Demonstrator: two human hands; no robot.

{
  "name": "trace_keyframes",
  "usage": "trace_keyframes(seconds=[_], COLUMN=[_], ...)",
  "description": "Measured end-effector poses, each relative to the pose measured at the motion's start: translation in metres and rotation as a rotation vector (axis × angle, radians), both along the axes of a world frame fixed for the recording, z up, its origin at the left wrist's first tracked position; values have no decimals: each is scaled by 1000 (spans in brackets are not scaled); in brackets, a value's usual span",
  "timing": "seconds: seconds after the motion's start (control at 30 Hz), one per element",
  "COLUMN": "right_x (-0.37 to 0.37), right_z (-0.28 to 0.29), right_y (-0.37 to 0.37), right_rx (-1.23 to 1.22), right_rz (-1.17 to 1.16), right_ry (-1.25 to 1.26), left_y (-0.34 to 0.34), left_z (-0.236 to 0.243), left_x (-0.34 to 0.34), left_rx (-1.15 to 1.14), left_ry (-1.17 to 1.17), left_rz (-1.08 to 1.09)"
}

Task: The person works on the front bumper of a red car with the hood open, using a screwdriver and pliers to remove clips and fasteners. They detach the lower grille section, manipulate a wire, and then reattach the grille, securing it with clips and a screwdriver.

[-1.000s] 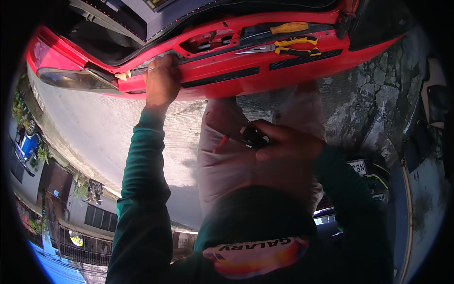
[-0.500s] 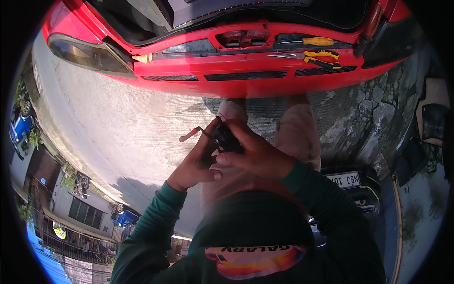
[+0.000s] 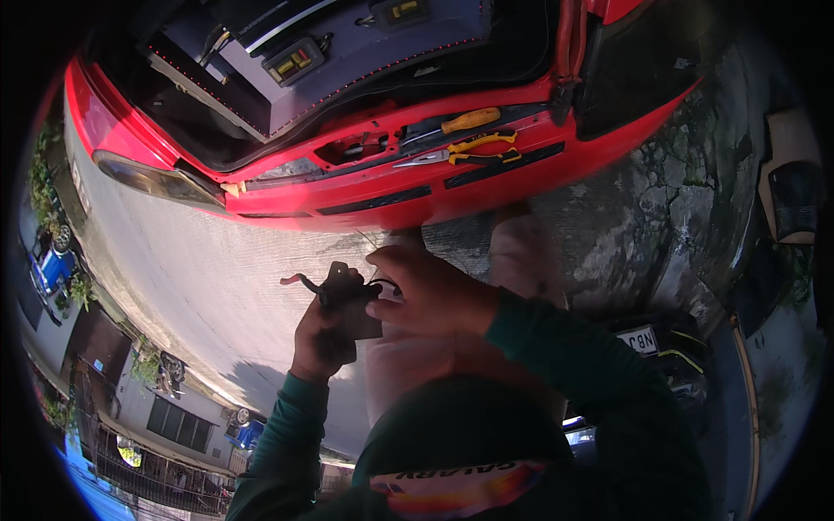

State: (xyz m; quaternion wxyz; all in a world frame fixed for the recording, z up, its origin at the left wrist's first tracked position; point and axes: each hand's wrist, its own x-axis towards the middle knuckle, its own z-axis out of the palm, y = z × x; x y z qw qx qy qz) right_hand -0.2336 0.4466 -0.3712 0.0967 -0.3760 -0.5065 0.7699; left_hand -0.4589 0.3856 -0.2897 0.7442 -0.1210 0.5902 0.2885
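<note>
My left hand (image 3: 317,339) grips a black metal mechanism (image 3: 346,304) with a red-tipped lever poking out to the left, above my lap. My right hand (image 3: 434,291) is closed on the mechanism's right side, where a thin dark cable or rod curves out; its exact fingertip grip is partly hidden. In front of me is the red car body edge (image 3: 378,178) under an open hatch, with a recessed opening (image 3: 352,148) in it. On that edge lie yellow-and-black long-nose pliers (image 3: 460,154) and a yellow-handled screwdriver (image 3: 469,120), both clear of my hands.
The car's interior (image 3: 304,78) holds a panel with small fittings. A dark vehicle with a plate (image 3: 660,365) is behind me on the right. Flattened cardboard (image 3: 777,148) lies at far right on cracked concrete (image 3: 669,208). Blue vehicles (image 3: 52,269) stand along the left.
My left hand left the car edge and came down onto the black mechanism. Both hands then turned it and shifted it leftward, showing more of its plate. The view has tilted.
</note>
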Motion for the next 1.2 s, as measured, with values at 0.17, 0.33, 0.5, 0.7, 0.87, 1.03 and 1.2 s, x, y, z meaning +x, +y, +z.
trace_keyframes(seconds=[0.17,0.33,0.5,0.7,0.87,1.03,1.2], right_x=[58,80,69,32,-16,-79,-126], right_z=[-30,-45,-55,-60,-84,-106,-118], right_y=[30,44,53,81,94,83,85], right_rx=[71,175,368,398,320,665,644], right_rz=[-50,-38,124,299,91,111,45], right_ry=[-148,-262,-331,-396,-343,-535,-768], left_y=[0,-25,-40,-70,-113,-128,-115], left_z=[21,29,37,40,37,24,9], left_x=[-3,-14,-23,-42,-73,-93,-83], left_rx=[-80,-116,-262,-294,-178,-114,43], left_ry=[51,51,65,-71,-132,-182,-318], left_rz=[-70,-84,-137,-4,211,256,342])
